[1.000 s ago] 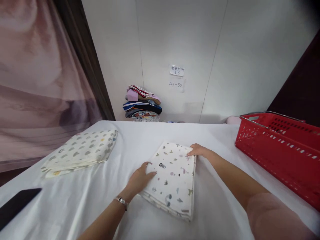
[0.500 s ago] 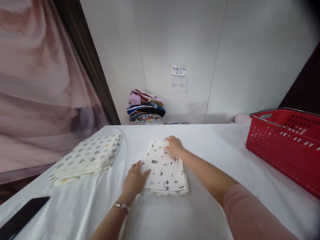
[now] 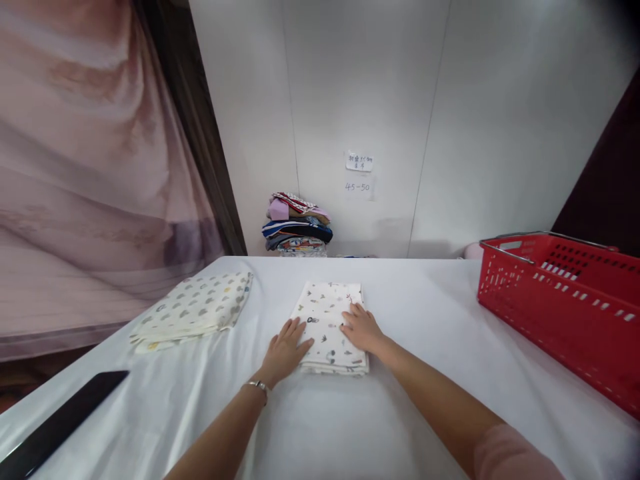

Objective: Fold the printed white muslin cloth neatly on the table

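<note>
A folded white cloth (image 3: 325, 327) with small grey and coloured prints lies flat in the middle of the table, its stacked layers showing along the near edge. My left hand (image 3: 285, 347) rests on its left edge, fingers stretched out and slightly spread. On the right side of the same cloth, my right hand (image 3: 363, 328) lies with open fingers on the top layer. To the left is another folded cloth (image 3: 200, 305), cream with a grey cloud-like print, which neither hand touches.
The white-covered table (image 3: 420, 400) carries a red perforated basket (image 3: 555, 320) at the right and a flat black object (image 3: 65, 417) at the front left. Behind its far edge rises a stack of folded fabrics (image 3: 299, 227). A pink curtain (image 3: 90, 187) hangs at left.
My right hand has slid from the far right corner of the cloth down to the middle of its right side. My left hand still rests at the left edge. The camera view has shifted slightly.
</note>
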`<state>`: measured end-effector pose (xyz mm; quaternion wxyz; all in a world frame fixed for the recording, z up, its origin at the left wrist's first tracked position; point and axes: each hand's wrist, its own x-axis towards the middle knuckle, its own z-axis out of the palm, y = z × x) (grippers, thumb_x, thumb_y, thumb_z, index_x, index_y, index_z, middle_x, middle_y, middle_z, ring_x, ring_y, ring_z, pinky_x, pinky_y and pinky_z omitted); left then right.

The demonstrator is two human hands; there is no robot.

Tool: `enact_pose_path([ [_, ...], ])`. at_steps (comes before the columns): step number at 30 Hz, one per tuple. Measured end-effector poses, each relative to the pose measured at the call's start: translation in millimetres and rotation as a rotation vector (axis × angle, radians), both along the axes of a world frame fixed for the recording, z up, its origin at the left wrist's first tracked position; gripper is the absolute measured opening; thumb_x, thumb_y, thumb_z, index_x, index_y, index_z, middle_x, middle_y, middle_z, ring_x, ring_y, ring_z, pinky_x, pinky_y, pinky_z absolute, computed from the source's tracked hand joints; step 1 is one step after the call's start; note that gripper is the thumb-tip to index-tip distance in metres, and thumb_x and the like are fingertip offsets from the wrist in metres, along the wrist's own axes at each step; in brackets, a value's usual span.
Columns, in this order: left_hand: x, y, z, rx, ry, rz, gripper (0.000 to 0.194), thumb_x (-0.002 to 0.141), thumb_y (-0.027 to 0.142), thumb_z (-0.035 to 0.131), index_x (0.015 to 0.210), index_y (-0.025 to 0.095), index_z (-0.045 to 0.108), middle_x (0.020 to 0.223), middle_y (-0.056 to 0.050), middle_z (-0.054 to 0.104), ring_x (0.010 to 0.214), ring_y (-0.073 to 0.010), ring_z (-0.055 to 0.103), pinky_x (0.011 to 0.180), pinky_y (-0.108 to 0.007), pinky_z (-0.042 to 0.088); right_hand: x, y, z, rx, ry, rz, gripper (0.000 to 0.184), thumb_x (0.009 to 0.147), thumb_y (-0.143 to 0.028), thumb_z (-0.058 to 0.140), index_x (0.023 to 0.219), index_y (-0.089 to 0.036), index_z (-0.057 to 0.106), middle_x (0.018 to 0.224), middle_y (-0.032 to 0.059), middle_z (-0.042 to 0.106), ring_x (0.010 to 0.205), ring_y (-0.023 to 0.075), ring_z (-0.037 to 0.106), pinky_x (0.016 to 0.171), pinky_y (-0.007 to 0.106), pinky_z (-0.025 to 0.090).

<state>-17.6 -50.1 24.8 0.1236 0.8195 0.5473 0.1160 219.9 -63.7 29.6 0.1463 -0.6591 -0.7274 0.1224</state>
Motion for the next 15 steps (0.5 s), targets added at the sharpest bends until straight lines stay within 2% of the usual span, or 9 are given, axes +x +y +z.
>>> enact_pose_path([
  [3,2.5,-1.9,3.9,-0.012,-0.028,0.005,0.052,0.084,0.049,0.037,0.131,0.027,0.040,0.146,-0.006,0.025,0.135,-0.0247,0.016,0.103,-0.051,0.022,5.3,-29.2,-7.2,-0.021,0.187,-0.174,0.049,0.082,-0.039,0.044,0.128,-0.022,0.044,0.147,0.0068,0.017,0.135,0.0255,0.010,0.106,0.038,0.016],
  [5,5.5,-4.3,8.4,-0.015,-0.027,0.046,0.054,0.082,0.050,0.038,0.131,0.027,0.040,0.147,-0.007,0.023,0.135,-0.0260,0.015,0.103,-0.050,0.023,5.2,-46.9,-9.4,-0.029,0.303,-0.234,0.052,0.082,-0.037,0.044,0.132,-0.021,0.040,0.147,0.0087,0.018,0.135,0.0251,0.014,0.106,0.036,0.019],
  [7,8.1,-7.0,13.2,-0.004,-0.025,0.134,0.059,0.080,0.053,0.040,0.130,0.022,0.040,0.145,-0.011,0.025,0.133,-0.0287,0.022,0.101,-0.047,0.027,2.5,-61.8,-9.1,-0.036,0.376,-0.232,0.052,0.082,-0.035,0.044,0.132,-0.020,0.040,0.145,0.0108,0.022,0.133,0.0249,0.021,0.104,0.036,0.023],
  [10,8.9,-10.1,18.8,-0.036,-0.027,0.281,0.068,0.077,0.058,0.040,0.131,0.017,0.038,0.130,-0.018,0.045,0.118,-0.0307,0.044,0.092,-0.041,0.037,-3.2,-79.4,-6.3,-0.050,0.451,-0.206,0.049,0.079,-0.030,0.048,0.127,-0.021,0.046,0.141,0.0095,0.031,0.130,0.0245,0.029,0.102,0.034,0.028],
  [12,6.9,-10.7,20.9,-0.088,-0.040,0.325,0.068,0.077,0.058,0.042,0.131,0.017,0.037,0.119,-0.018,0.054,0.107,-0.0290,0.054,0.084,-0.038,0.042,-6.3,-88.9,-4.9,-0.046,0.519,-0.208,0.048,0.078,-0.028,0.050,0.125,-0.021,0.049,0.137,0.0077,0.038,0.128,0.0238,0.033,0.102,0.033,0.028],
  [15,0.3,-8.4,23.5,-0.097,-0.067,0.339,0.067,0.075,0.052,0.048,0.130,0.015,0.037,0.114,-0.016,0.059,0.101,-0.0258,0.058,0.079,-0.032,0.043,-10.4,-100.8,-6.5,-0.012,0.661,-0.220,0.049,0.075,-0.027,0.054,0.124,-0.020,0.051,0.131,0.0067,0.045,0.122,0.0224,0.040,0.102,0.032,0.030],
])
